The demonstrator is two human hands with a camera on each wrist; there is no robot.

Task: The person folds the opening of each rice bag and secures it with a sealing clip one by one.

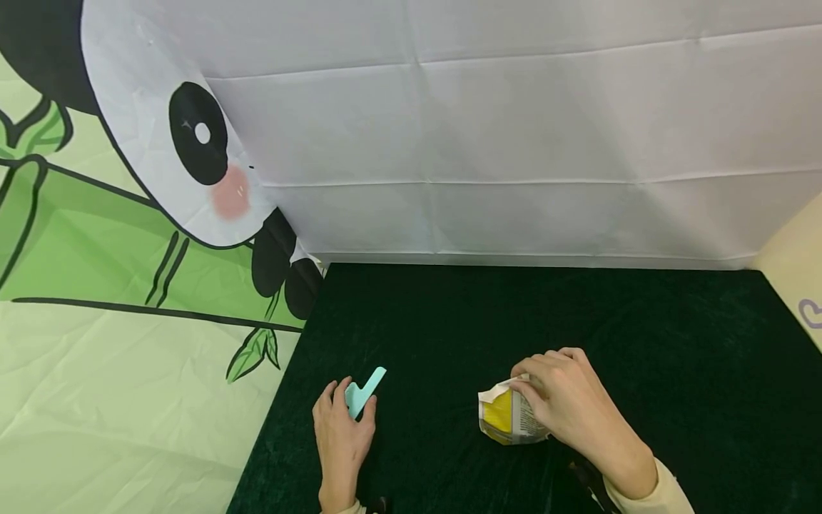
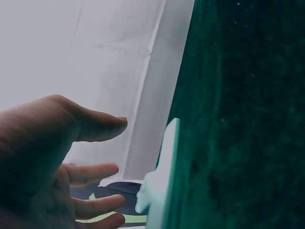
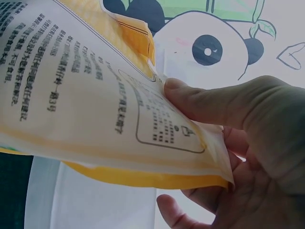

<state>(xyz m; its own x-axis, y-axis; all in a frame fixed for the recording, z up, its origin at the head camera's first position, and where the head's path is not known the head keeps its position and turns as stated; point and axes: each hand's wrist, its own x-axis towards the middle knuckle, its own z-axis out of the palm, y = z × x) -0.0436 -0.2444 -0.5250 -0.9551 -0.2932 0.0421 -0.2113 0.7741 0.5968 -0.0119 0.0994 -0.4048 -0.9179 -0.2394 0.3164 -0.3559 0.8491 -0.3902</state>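
On the dark green cloth at the left lies a flat mint-green plastic piece (image 1: 362,397) with a long straight arm and a short rounded knob. My left hand (image 1: 343,446) reaches around its near end, thumb on one side and fingers on the other. The left wrist view has the thumb and fingers spread, with a gap between them and the piece (image 2: 167,162). Right of centre, my right hand (image 1: 571,403) pinches the upper edge of a yellow and white printed bag (image 1: 498,414). Up close, the thumb presses the bag's text-covered side (image 3: 86,95), fingers behind.
Dark green cloth (image 1: 449,321) covers the table under both hands. A pale hanging sheet (image 1: 514,128) rises behind the table's far edge. To the left hangs a panda-and-bamboo printed cloth (image 1: 115,235); a cream one with a heart (image 1: 810,314) is at the right.
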